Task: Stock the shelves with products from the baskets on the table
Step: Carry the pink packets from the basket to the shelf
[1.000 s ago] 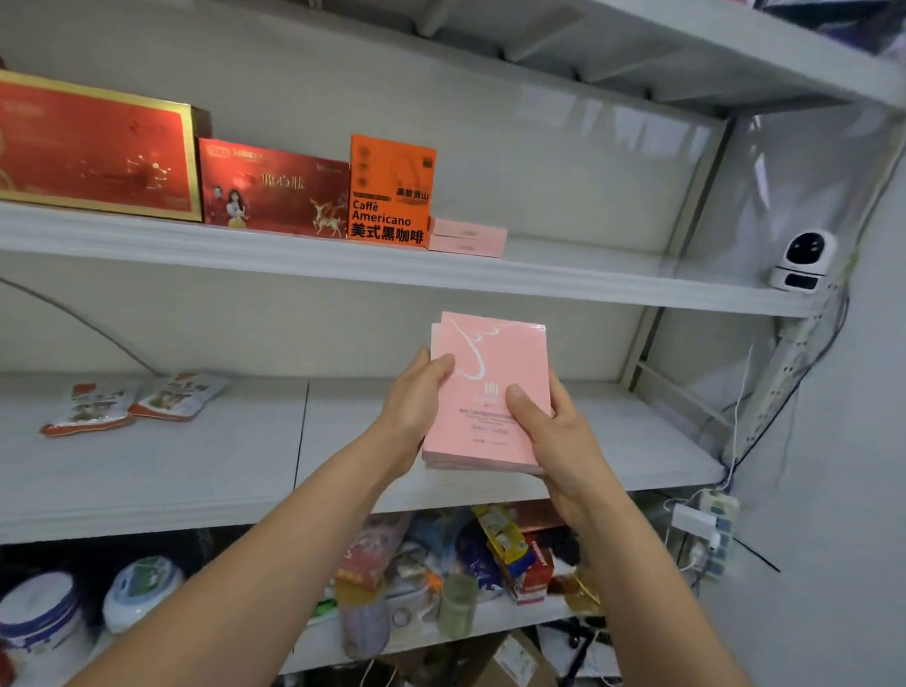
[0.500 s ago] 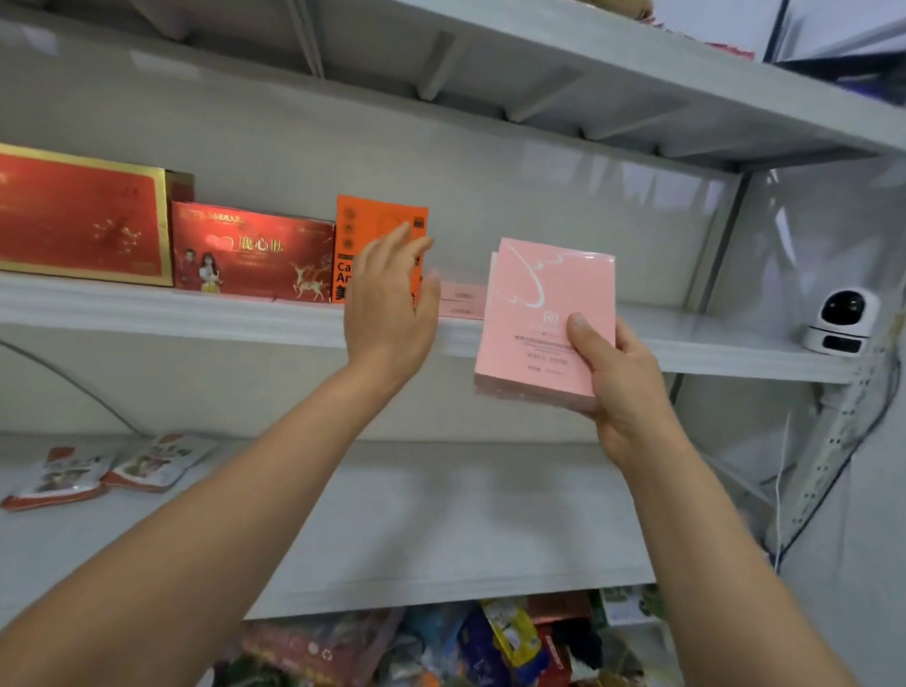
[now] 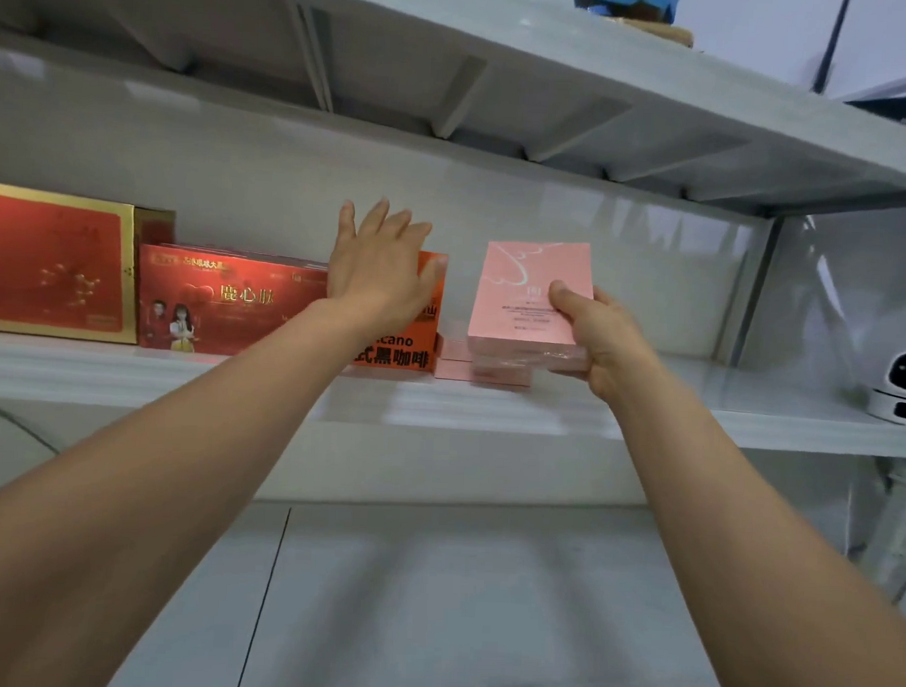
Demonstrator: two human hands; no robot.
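Note:
My right hand [image 3: 602, 338] grips a stack of pink flat boxes [image 3: 524, 299] by its lower right corner, thumb on the front. The stack is tilted upright just above another pink box [image 3: 453, 361] that lies flat on the upper shelf [image 3: 285, 389]. My left hand [image 3: 379, 268] is spread with straight fingers in front of the orange Caffè Americano box [image 3: 420, 342], covering its top half; whether it touches the box is unclear.
Left of the orange box stand a red box with two figures [image 3: 226, 304] and a larger red and gold box [image 3: 53, 267]. A white camera [image 3: 901, 384] sits at the shelf's right end. Another shelf [image 3: 501, 67] hangs overhead, a lower shelf [image 3: 457, 600] below.
My right hand has carried the pink stack up and forward to the upper shelf. My left hand let go of it and moved up to the orange box. The view tilted upward.

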